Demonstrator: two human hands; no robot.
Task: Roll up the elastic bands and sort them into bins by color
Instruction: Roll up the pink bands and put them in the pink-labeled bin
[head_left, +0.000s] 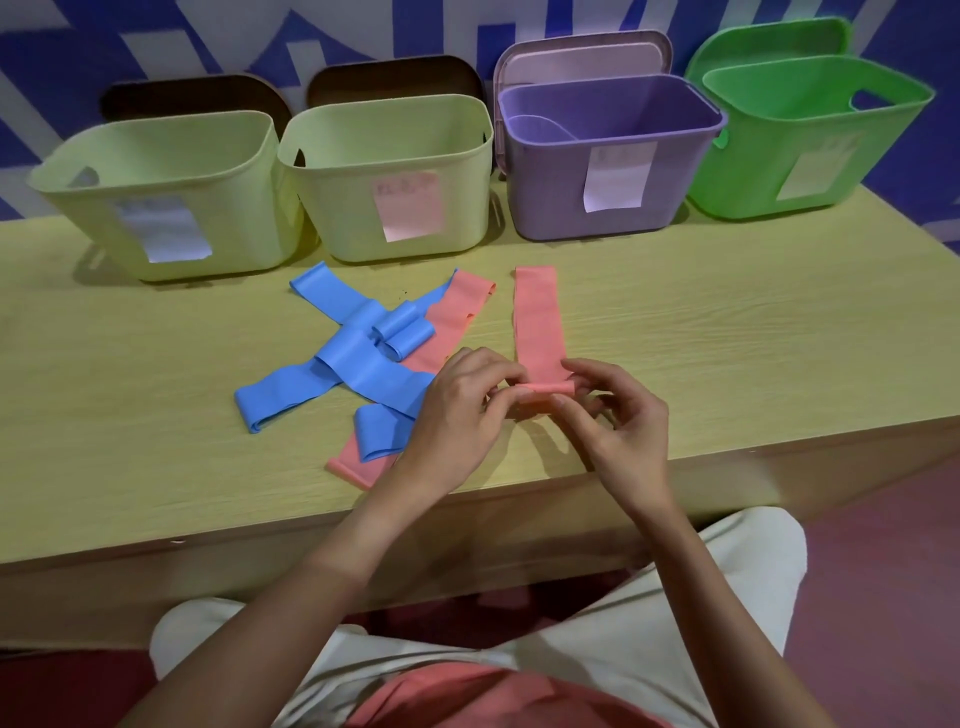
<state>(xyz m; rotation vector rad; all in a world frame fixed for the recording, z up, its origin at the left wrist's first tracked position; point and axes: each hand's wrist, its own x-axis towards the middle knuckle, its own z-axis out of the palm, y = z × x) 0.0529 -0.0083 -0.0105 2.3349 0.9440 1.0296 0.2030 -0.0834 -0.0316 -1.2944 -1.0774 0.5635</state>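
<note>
Smooth, matt rubbery pink band (537, 322) pinched between both hands, left hand (457, 410) and right hand (618, 421). Beneath them, a pale wood-grain table (727, 338) with a dull finish. Beyond the hands, smooth plastic bins (389, 208) carrying paper labels (408, 208).

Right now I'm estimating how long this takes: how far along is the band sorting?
Early. No band is visibly binned; the purple bin shows none, the other bins' insides are hidden. In hand: left hand and right hand pinch the near end of the pink band, its first turn just rolled. Left: the blue bands and another pink band lie in a loose pile.
</note>
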